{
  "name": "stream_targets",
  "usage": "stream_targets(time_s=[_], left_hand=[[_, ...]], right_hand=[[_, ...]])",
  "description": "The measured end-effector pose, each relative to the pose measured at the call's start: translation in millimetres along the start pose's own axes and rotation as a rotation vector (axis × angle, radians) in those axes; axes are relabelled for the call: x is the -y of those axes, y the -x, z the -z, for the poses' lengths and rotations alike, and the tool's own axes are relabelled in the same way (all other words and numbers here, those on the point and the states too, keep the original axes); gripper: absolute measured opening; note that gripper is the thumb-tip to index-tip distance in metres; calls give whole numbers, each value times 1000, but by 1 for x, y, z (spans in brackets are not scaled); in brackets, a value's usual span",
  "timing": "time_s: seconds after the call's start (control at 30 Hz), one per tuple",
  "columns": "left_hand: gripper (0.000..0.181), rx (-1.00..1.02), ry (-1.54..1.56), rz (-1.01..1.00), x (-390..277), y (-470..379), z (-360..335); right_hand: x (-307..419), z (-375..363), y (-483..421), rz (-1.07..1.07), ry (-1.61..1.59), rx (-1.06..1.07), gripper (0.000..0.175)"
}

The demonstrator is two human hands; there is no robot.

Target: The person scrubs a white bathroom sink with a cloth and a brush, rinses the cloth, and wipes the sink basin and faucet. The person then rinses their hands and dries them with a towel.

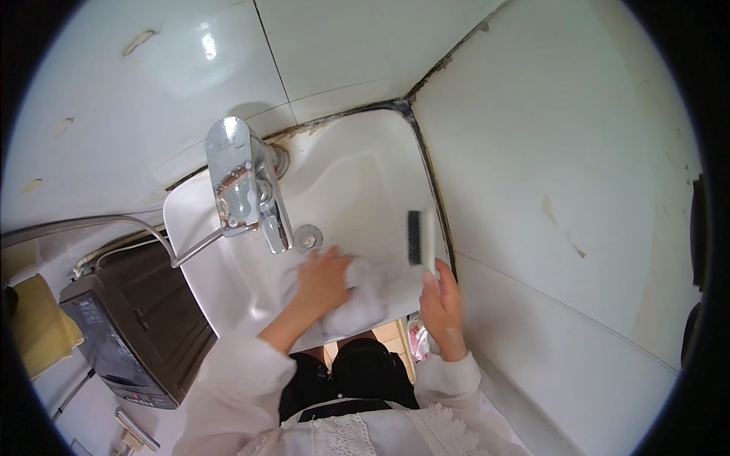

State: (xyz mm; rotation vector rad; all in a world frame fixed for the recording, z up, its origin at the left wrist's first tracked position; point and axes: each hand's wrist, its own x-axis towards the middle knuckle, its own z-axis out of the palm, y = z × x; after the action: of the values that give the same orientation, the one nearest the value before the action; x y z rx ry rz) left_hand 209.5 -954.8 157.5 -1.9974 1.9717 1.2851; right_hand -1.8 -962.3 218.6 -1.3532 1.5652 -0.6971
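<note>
My right hand (443,308) grips the handle of a white brush (429,239) with dark bristles. The brush is held upright over the right side of a white ceramic washbasin (348,182), its bristles facing left. My left hand (325,282) lies on a wet-looking white cloth (359,302) at the basin's near side; it is blurred, and whether its fingers hold the cloth is unclear. Just beyond that hand is the round metal drain (308,237). A chrome faucet (234,182) with suds and brownish patches on top stands at the basin's back left.
Tiled walls (542,171) meet the basin behind and on the right, with dark stained joints. A metal hose (131,221) runs left from the faucet. Left of the basin stands a dark brown appliance (142,319), with a yellow cloth (45,330) beyond it.
</note>
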Motion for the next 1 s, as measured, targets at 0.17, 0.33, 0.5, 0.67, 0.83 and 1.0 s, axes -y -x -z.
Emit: stream_targets(time_s=[0.17, 0.33, 0.5, 0.67, 0.83, 1.0], left_hand=[[46, -129, -270, 279, 75, 64, 14], [49, -173, -235, 272, 87, 66, 5], [48, -208, -203, 250, 90, 68, 4], [51, -264, -132, 217, 88, 69, 4], [63, -330, -63, 10, 100, 101, 8], [49, -217, -279, -244, 77, 111, -1]], right_hand=[[-14, -74, -73, 383, 738, 127, 64], [-81, -116, -105, 527, 1092, 301, 69], [-66, -97, -148, 190, 912, 150, 60], [-68, -54, -102, 296, 712, 67, 46], [6, 14, 15, -607, 463, 301, 40], [-17, 61, 52, -27, 961, 166, 40]])
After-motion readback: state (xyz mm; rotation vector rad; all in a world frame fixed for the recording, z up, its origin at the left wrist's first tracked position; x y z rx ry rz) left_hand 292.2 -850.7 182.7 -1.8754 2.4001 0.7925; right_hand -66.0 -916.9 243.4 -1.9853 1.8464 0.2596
